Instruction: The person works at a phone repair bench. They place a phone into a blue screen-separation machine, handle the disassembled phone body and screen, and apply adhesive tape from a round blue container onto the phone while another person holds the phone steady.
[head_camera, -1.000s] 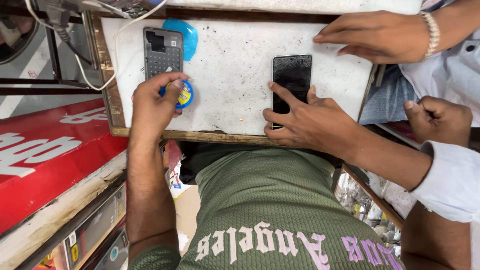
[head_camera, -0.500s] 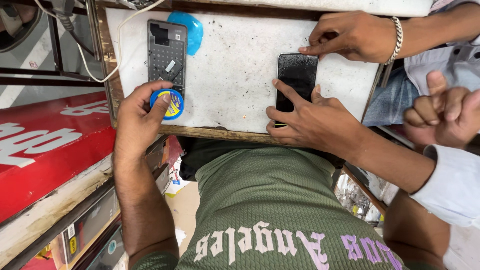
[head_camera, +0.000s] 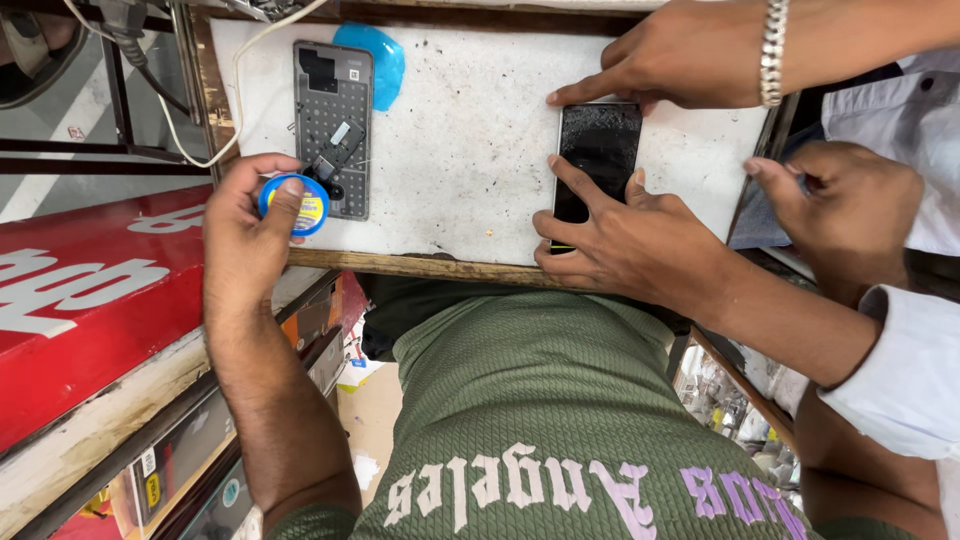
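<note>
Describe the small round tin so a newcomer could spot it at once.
Start at the white worktop and go to its front left corner. There the left hand grips a small round tin beside the grey perforated plate. It alone is round, with a blue rim and yellow face.

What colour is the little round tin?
The round tin in the left hand is blue with a yellow middle, seen in the head view.

The counter (head_camera: 470, 180) offers bare white room at its centre, between the grey perforated plate (head_camera: 333, 125) at 10 o'clock and the black phone (head_camera: 597, 160) at 2 o'clock. Another person's hand (head_camera: 680, 60) blocks 1 o'clock; a second such hand (head_camera: 850, 210) crowds 3 o'clock. A blue pad (head_camera: 372, 55) and cable (head_camera: 240, 100) close off 11 o'clock.
</note>
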